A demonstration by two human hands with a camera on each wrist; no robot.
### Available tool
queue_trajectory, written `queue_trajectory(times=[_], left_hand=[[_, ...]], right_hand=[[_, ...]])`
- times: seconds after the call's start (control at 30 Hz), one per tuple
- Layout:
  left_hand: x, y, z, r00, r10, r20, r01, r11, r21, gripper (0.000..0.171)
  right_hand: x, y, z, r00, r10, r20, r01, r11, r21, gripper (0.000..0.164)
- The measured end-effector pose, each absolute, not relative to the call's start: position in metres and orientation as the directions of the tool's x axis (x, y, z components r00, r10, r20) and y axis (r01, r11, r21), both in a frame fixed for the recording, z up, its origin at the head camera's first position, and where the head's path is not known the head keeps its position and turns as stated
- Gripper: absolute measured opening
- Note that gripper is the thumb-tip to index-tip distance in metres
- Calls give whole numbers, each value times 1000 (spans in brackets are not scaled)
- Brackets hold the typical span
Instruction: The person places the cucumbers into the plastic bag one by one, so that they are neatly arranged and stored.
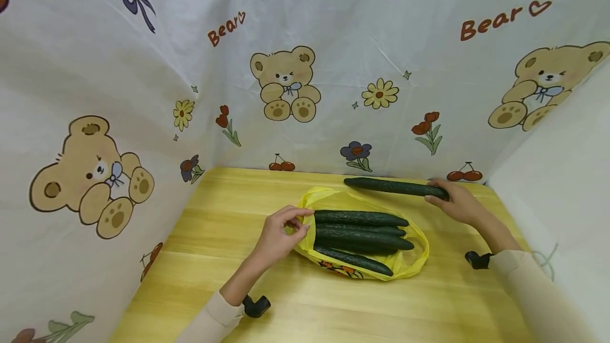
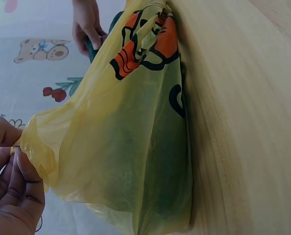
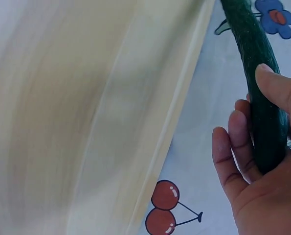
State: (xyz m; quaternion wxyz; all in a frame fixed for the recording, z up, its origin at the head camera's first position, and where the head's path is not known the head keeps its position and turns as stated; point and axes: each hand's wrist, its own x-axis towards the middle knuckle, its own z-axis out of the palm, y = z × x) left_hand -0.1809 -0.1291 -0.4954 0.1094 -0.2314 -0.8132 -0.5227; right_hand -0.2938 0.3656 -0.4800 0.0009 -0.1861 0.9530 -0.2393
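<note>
A yellow plastic bag (image 1: 329,195) lies on the wooden table with its mouth toward the right. Several dark green cucumbers (image 1: 362,237) lie side by side inside it. My left hand (image 1: 278,232) pinches the bag's left edge between thumb and fingers; the left wrist view shows the thin film (image 2: 40,152) bunched at the fingertips. At the table's back right, my right hand (image 1: 457,200) grips one end of a single cucumber (image 1: 391,186). In the right wrist view the thumb lies across this cucumber (image 3: 257,63), with the fingers curled behind it.
The pale wooden table (image 1: 200,258) ends at a back wall hung with a white sheet (image 1: 333,68) printed with bears and flowers. Similar sheeting stands along the left, and a white surface (image 1: 567,184) along the right. A small black device (image 1: 256,307) sits at each wrist.
</note>
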Motion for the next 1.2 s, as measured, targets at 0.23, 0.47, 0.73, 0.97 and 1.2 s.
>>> queue_trajectory(times=[0.23, 0.47, 0.73, 0.97, 1.2], left_hand=[[-180, -127, -496, -878, 263, 400, 473, 350, 808, 35], [-180, -126, -497, -876, 266, 403, 477, 349, 807, 34], [-179, -129, -498, -873, 256, 414, 484, 357, 799, 33], [-180, -130, -500, -872, 255, 419, 487, 353, 799, 33], [-178, -129, -499, -875, 253, 413, 481, 353, 802, 32]], right_hand=[[-271, 369, -481, -956, -260, 135, -292, 806, -515, 46], [-255, 374, -484, -979, -174, 106, -202, 773, -601, 55], [-244, 385, -495, -986, -129, 103, -164, 697, -698, 55], [-228, 394, -491, -988, -113, 110, -156, 610, -777, 57], [-209, 399, -482, -977, -133, 163, -210, 539, -816, 38]])
